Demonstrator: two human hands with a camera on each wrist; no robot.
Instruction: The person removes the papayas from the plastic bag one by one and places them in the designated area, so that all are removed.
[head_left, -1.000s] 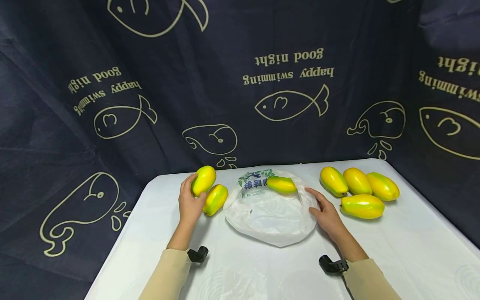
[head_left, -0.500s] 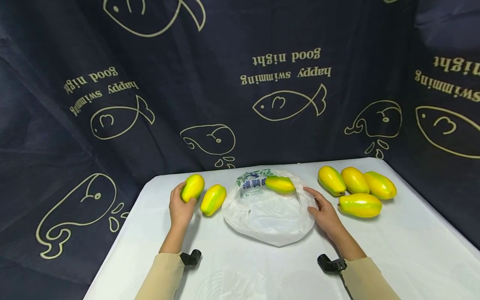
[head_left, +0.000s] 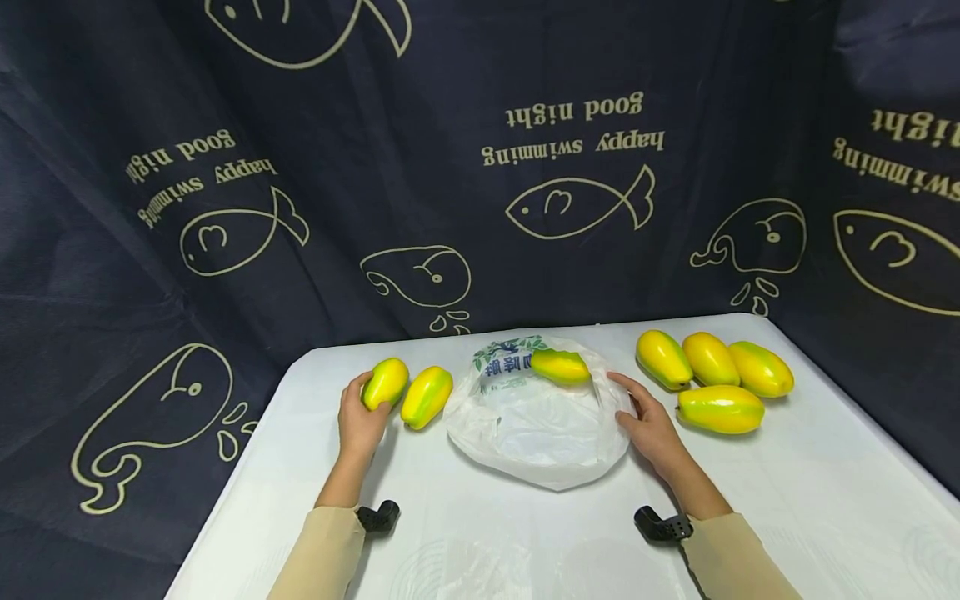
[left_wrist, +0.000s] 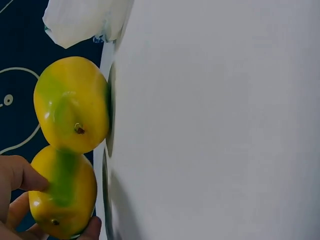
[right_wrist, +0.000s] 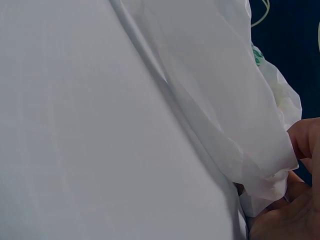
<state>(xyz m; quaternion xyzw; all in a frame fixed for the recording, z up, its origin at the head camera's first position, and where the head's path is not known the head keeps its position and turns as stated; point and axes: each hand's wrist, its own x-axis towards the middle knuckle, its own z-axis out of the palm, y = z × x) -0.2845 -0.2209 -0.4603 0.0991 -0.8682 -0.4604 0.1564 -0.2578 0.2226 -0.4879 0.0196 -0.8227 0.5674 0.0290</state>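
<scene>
My left hand (head_left: 360, 423) grips a yellow-green papaya (head_left: 386, 382), with thumb and fingers around its sides. Beside it on the table lies a second papaya (head_left: 427, 397); in the left wrist view the held papaya (left_wrist: 64, 195) overlaps that other papaya (left_wrist: 72, 105). A white plastic bag (head_left: 551, 479) with green and blue print lies mouth open in the middle, one papaya (head_left: 561, 367) inside at its back. At the bag's right rim my right hand (head_left: 654, 432) holds the plastic (right_wrist: 267, 185) between thumb and fingers.
Right of the bag, several papayas (head_left: 722, 410) lie grouped on the white table (head_left: 832, 492). A dark curtain (head_left: 450, 192) with fish and whale drawings hangs behind the table and along its sides.
My left hand has moved left with its papaya, away from the second papaya, and then lowered it slightly toward the table. The right hand stays at the bag's rim.
</scene>
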